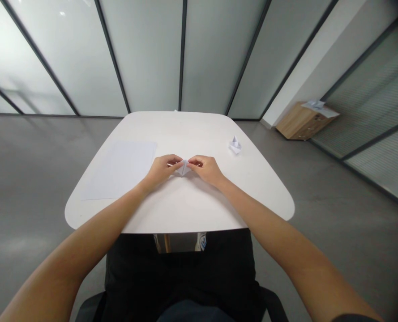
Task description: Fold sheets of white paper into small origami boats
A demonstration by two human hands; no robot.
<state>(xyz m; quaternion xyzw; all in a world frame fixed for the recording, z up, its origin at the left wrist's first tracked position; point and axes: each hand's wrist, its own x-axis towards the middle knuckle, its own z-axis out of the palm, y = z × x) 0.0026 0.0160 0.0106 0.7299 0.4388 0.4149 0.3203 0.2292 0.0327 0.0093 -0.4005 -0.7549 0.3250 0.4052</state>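
A white table (185,210) with rounded corners stands in front of the seated person, its top smooth and pale, its far edge narrower than the near one. At the middle of the top, the left hand (163,170) and the right hand (206,169) grip a small piece of folded white paper (183,169) between them, each pinching one side between thumb and fingers. The paper comes to a point on the side toward the person; from this height I cannot tell whether it touches the table.

To the left lies a flat white sheet (121,167), beyond the left forearm. On the right part of the table, well apart from the right hand, sits a small folded paper shape (235,145) with a raised peak.

Past the far edge, frosted glass panels (145,53) set in dark frames (183,53) rise from a grey floor (346,197). A white pillar (323,56) stands to the right, and near its foot is a wooden cabinet (293,120) with papers (316,105) on top. Glass with slatted blinds (376,94) runs along the right side. Black trousers (178,273) and part of a dark chair (274,304) show below.
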